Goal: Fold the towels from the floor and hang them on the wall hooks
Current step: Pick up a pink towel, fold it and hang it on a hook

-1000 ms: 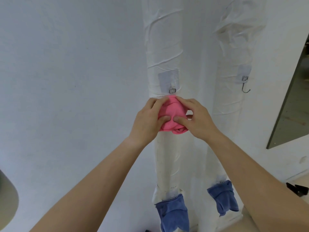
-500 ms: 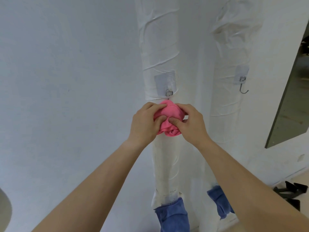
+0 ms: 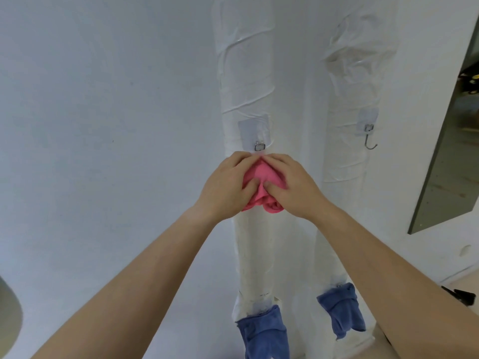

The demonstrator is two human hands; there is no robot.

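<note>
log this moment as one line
stage: hanging | both hands pinch pink towel under left upper hook | right upper hook bare | two blue towels hung

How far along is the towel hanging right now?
Two blue towels already hang low on the wrapped pillars. Both hands, left hand and right hand, press a pink towel up at the left hook. The right hook is bare. The floor isn't visible.
</note>
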